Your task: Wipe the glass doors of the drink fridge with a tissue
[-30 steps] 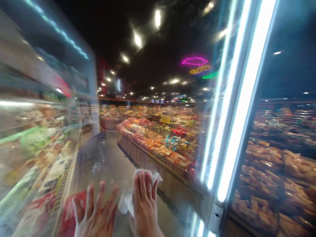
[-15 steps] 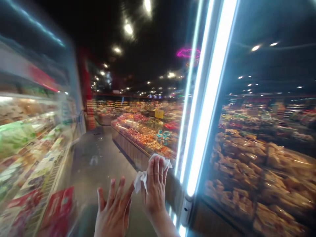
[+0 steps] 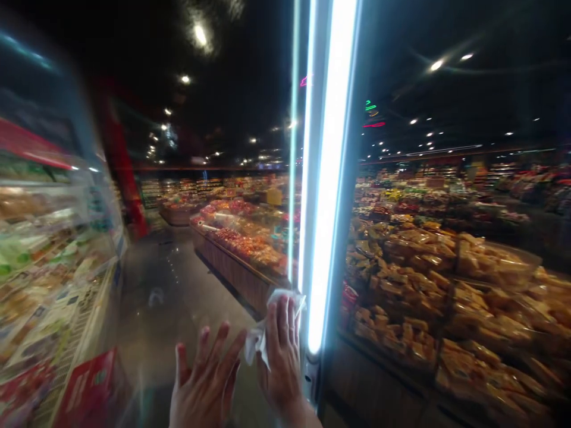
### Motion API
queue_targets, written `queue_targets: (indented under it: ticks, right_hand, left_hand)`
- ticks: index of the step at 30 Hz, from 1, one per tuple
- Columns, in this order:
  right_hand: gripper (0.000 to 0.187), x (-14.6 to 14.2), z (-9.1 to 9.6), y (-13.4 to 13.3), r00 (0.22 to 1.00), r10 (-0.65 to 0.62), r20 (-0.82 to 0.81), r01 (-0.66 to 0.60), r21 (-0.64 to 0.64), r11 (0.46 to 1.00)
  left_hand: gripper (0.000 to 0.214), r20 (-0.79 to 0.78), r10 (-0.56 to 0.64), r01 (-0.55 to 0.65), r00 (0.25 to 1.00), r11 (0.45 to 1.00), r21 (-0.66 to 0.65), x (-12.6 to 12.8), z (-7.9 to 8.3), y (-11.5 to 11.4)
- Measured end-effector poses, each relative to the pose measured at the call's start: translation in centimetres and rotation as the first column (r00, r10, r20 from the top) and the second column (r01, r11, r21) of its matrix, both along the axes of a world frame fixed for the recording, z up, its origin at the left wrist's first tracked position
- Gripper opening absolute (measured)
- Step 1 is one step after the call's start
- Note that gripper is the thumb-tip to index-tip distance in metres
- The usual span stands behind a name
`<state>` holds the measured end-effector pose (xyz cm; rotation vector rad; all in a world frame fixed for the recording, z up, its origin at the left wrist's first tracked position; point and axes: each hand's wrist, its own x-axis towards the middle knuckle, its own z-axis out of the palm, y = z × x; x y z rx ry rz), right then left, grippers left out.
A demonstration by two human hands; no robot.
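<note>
Wipe (image 3: 254, 345) beneath right hand (image 3: 284, 356), fingers together on it, edges jutting past fingertips, left hand (image 3: 206, 377), fingers apart

Just right of the person's right hand (image 3: 283, 351), a lit upright tube (image 3: 330, 178) bars sideways passage; between that hand and the left hand (image 3: 205, 380) a narrow gap shows, partly filled by the white cloth (image 3: 256, 343), while wider room separates the left hand from a red box (image 3: 89, 389)

White wipe (image 3: 254, 343) now near light tube (image 3: 329, 178), earlier well apart
</note>
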<state>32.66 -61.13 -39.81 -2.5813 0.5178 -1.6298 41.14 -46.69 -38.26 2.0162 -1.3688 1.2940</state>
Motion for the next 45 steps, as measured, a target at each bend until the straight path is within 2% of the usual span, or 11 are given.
queue_targets:
  ticks: [3, 9, 14, 20, 23, 27, 33, 37, 39, 43, 45]
  right_hand:
    - [0.078, 0.0, -2.5, 0.6, 1.000, -0.019, 0.014, 0.020, -0.037, 0.999]
    - [0.077, 1.6, -0.8, -0.9, 0.992, -0.008, 0.127, 0.005, 0.023, 1.000]
    - [0.081, 2.2, -4.0, 1.1, 0.995, 0.027, 0.098, -0.017, -0.106, 0.994]
    - [0.077, 4.4, 1.7, 3.6, 0.979, 0.020, 0.205, -0.013, -0.033, 0.999]
    - [0.079, 5.6, 2.0, 7.3, 0.992, 0.092, 0.090, -0.072, -0.206, 0.976]
    - [0.081, 7.1, 2.4, 12.3, 0.943, 0.280, -0.180, -0.332, -0.517, 0.789]
    - [0.083, 11.3, 9.1, 18.4, 0.974, 0.218, -0.065, -0.223, -0.459, 0.860]
    - [0.075, 14.1, 8.0, 25.0, 0.828, 0.388, -0.404, -0.560, -0.625, 0.544]
    - [0.075, 15.9, 8.5, 28.3, 0.768, 0.426, -0.478, -0.639, -0.619, 0.456]
    - [0.072, 20.1, 12.8, 34.6, 0.833, 0.426, -0.352, -0.551, -0.587, 0.593]
    - [0.067, 22.0, 14.5, 37.6, 0.826, 0.432, -0.363, -0.560, -0.617, 0.553]
  left_hand:
    - [0.071, -0.007, 0.016, -0.016, 1.000, 0.999, 0.029, 0.2, -0.4, 0.5]
    - [0.072, 0.005, 0.009, -0.009, 1.000, 1.000, 0.012, 0.3, -0.5, 1.0]
    - [0.072, 0.021, 0.034, -0.034, 0.999, 0.999, 0.018, 1.5, -0.6, 3.5]
    - [0.071, -0.015, 0.089, -0.089, 0.996, 0.996, -0.018, 3.7, 0.7, 8.9]
    - [0.073, -0.030, 0.143, -0.144, 0.989, 0.989, -0.045, 5.1, 1.2, 12.3]
    - [0.073, -0.036, 0.183, -0.184, 0.982, 0.982, -0.034, 7.7, 1.9, 17.9]
    - [0.085, -0.048, 0.265, -0.269, 0.963, 0.959, -0.089, 12.5, 3.3, 28.6]
    - [0.091, -0.064, 0.321, -0.326, 0.945, 0.938, -0.115, 16.0, 3.3, 36.3]
    - [0.090, -0.058, 0.330, -0.335, 0.942, 0.933, -0.131, 17.6, 3.3, 39.7]
    - [0.087, -0.071, 0.349, -0.356, 0.935, 0.920, -0.165, 20.2, 4.1, 45.2]
    - [0.087, -0.079, 0.360, -0.369, 0.929, 0.913, -0.177, 21.2, 4.5, 47.2]
